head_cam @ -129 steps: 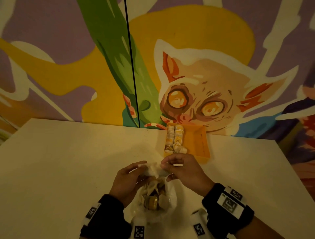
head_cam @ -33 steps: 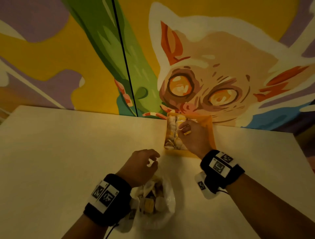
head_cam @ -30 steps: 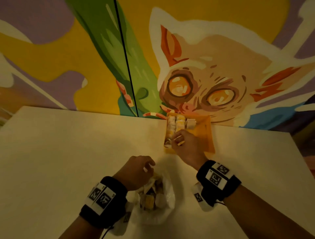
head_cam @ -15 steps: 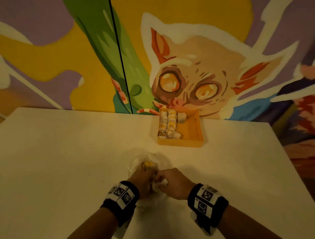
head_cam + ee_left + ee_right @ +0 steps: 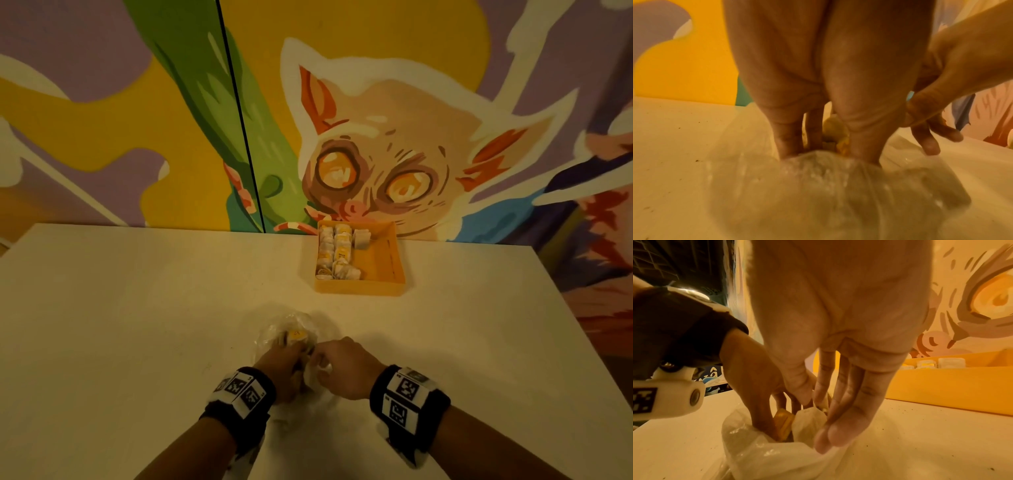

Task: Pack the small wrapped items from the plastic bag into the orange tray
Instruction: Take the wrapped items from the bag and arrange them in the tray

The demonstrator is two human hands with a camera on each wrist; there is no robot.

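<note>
The clear plastic bag (image 5: 294, 329) lies on the table in front of me with several small wrapped items inside. My left hand (image 5: 286, 363) reaches into the bag's mouth (image 5: 828, 186), its fingers and thumb round a yellow wrapped item (image 5: 784, 421) standing on edge. Thumb and forefinger of my right hand (image 5: 812, 399) pinch a flap of the bag's rim (image 5: 809, 417); its other fingers (image 5: 838, 434) hang straight. The orange tray (image 5: 359, 287) stands farther back, with rows of wrapped items (image 5: 337, 251) along its left side and its right half bare.
The white table (image 5: 137, 325) runs to a painted mural wall (image 5: 376, 137) right behind the tray. The table's right edge (image 5: 582, 342) drops off to the floor. In the right wrist view the tray's near wall (image 5: 941, 386) stands close on the right.
One second ago my right hand was at the tray, where it left an item. It has since come back to the bag. My left hand has pushed deeper into the bag's mouth.
</note>
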